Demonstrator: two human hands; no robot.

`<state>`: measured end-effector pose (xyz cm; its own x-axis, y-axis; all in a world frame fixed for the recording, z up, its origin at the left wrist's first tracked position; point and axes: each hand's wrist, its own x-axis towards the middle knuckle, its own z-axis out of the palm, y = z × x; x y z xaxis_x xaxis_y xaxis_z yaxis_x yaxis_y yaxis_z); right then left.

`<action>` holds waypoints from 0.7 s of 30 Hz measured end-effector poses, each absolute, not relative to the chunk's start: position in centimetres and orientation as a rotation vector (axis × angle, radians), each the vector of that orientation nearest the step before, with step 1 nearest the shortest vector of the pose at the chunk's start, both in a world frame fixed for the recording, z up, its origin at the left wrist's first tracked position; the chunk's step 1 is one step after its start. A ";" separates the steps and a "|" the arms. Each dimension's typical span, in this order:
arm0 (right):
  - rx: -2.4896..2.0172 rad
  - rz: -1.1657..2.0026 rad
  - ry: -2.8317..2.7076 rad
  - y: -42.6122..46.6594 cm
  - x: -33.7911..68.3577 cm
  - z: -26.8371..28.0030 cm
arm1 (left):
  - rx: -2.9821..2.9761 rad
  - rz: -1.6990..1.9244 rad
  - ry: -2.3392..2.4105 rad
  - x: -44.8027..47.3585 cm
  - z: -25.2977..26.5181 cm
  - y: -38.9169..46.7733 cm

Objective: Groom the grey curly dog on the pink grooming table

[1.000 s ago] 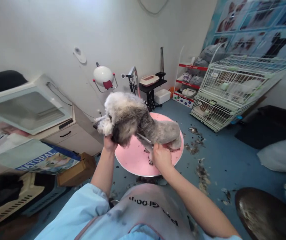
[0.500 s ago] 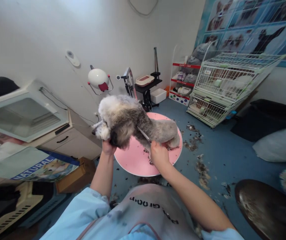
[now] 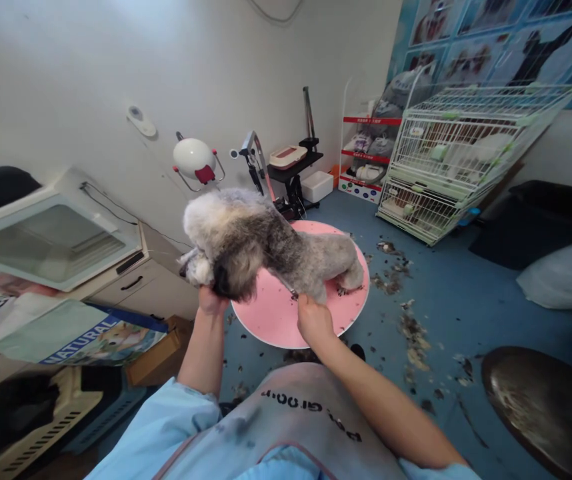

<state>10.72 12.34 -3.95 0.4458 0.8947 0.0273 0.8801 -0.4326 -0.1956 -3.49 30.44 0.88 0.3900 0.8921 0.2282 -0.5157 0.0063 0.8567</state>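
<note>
A grey and white dog [image 3: 291, 243] stands on a round pink grooming table [image 3: 256, 320], its head toward the left. The body fur is clipped short, while the head and ear hair is longer. Under the dog's muzzle [image 3: 199, 269], my left hand [image 3: 212, 301] grips the chin; its fingers are mostly hidden by fur. My right hand [image 3: 315, 321] is closed around the handles of slim silver scissors [image 3: 285, 283]. Their blades point up and left, low along the dog's chest and belly. Whether the blades are apart cannot be made out.
Fur clippings [image 3: 413, 337] litter the blue floor. White wire cages [image 3: 466, 153] stand at the back right, beside a shelf rack [image 3: 372, 159]. A dark round stool [image 3: 536, 400] is at lower right. Cabinets [image 3: 131, 283] and a pet carrier [image 3: 51, 427] line the left.
My right hand and the scissors have moved slightly down, with the blades lower against the dog's body. The dog's head has shifted a little left along with my left hand.
</note>
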 end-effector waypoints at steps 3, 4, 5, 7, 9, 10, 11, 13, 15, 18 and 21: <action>-2.444 0.097 -1.550 13.4 9.3 -5.3 | 1.076 1.195 0.394 -3.5 1.6 30.0; -2.430 0.108 -1.536 13.9 8.9 -5.6 | 1.085 1.199 0.394 -3.4 1.8 29.9; -2.420 0.129 -1.520 14.5 8.6 -5.8 | 1.099 1.196 0.396 -3.4 2.0 29.7; -2.381 0.155 -1.487 15.5 8.1 -6.0 | 1.128 1.168 0.398 -3.3 2.3 29.5; -2.319 0.129 -1.447 16.5 7.8 -6.0 | 1.139 1.141 0.386 -3.2 2.5 29.2; -2.296 0.116 -1.419 16.9 7.7 -6.1 | 1.141 1.131 0.369 -3.2 2.6 29.2; -2.284 0.109 -1.392 17.3 7.6 -6.1 | 1.142 1.121 0.353 -3.1 2.7 29.1; -2.281 0.114 -1.357 17.8 7.6 -6.3 | 1.143 1.119 0.345 -3.1 2.7 29.1; -2.289 0.140 -1.346 18.1 7.6 -6.5 | 1.141 1.119 0.380 -3.0 2.7 29.1; -2.270 0.147 -1.332 18.3 7.6 -6.6 | 1.136 1.129 0.432 -3.0 2.6 29.2; -2.260 0.126 -1.310 18.3 7.5 -6.3 | 1.151 1.119 0.401 -3.0 2.6 29.3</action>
